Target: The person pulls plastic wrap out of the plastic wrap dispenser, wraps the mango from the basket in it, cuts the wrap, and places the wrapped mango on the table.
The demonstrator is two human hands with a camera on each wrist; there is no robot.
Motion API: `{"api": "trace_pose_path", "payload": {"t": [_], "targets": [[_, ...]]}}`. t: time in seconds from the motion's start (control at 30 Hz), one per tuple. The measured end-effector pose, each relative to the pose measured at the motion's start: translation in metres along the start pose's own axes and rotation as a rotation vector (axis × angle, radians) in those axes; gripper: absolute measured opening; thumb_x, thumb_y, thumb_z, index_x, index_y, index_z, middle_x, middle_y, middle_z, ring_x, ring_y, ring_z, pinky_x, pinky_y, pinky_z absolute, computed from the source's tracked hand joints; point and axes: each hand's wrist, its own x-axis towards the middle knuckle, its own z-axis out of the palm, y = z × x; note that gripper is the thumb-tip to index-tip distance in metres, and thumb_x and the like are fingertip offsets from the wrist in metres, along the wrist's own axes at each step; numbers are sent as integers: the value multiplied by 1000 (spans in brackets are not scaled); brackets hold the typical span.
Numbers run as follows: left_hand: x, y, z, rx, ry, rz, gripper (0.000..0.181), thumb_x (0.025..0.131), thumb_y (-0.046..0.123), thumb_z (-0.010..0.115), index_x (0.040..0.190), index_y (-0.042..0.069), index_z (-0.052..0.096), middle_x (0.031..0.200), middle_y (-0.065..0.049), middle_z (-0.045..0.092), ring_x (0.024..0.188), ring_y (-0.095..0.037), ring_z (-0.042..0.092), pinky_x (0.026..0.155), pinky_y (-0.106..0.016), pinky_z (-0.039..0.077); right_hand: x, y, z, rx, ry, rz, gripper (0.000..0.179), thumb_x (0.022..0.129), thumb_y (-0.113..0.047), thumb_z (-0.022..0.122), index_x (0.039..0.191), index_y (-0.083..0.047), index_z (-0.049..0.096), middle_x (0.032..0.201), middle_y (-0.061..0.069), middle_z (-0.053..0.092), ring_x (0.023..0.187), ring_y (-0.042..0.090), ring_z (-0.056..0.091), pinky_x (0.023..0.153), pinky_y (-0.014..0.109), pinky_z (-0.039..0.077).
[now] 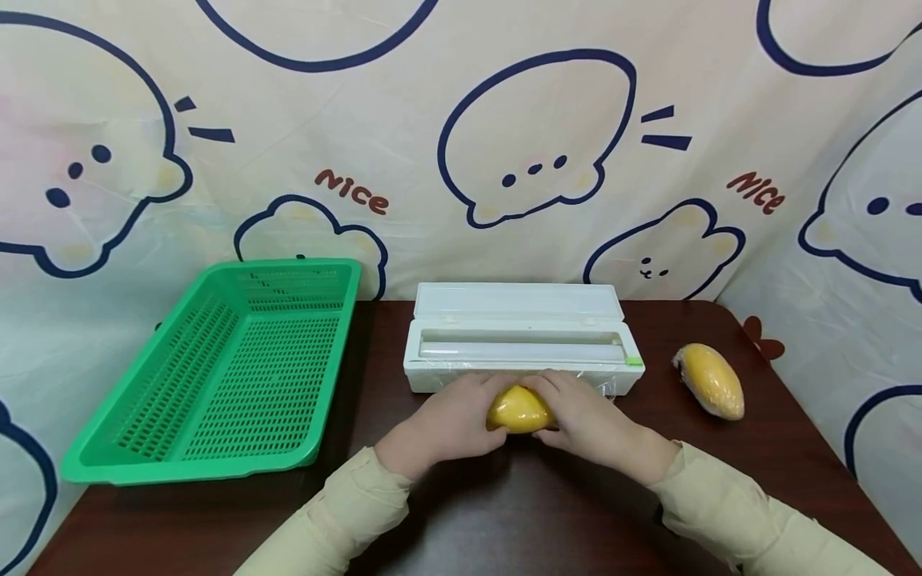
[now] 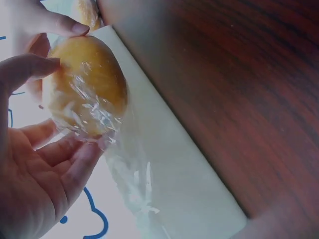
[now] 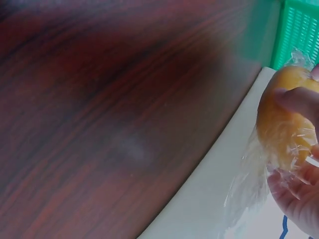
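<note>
Between my two hands is a yellow mango, held in front of a white cling film box. My left hand grips one side of it, thumb and fingers curled around. The right hand holds the other side in the same way. In the left wrist view, clear cling film wraps part of the mango and trails down toward the box. From the right wrist, the film also hangs wrinkled below the fruit. Some fingertips are hidden behind the mango in the head view.
The box's lid stands open, showing the film roll inside. A film-wrapped mango lies on the dark wooden table at the right. On the left sits a green plastic basket. A printed curtain backs the table.
</note>
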Motion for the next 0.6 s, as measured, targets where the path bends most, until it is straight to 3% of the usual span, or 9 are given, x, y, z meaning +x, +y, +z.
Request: {"api": "trace_pose_path", "payload": {"t": [0.1,0.3,0.6], "targets": [[-1,4,-1,88,27,13,68,83,26,85,142,10,56,128,-8,63,111,-24,61,93,-39,52,2,1,-2,28,-15,36,69,79,-18,89,137,-1,54,117,9,63,102,23,61,89,44,53],[2,12,5,300,93,86,79,76,33,92,141,11,54,129,-8,58,117,-26,59,87,-39,56,4,3,-7,114,-43,127,63,81,-19,87,134,-3,57,117,7,65,100,20,61,87,42,54],[5,3,19,422,165,76,82,71,17,95,140,13,51,125,-9,55,112,-25,57,77,-36,57,7,4,-10,177,-46,179,62,81,-22,85,132,1,59,122,10,65,104,23,60,87,43,54]]}}
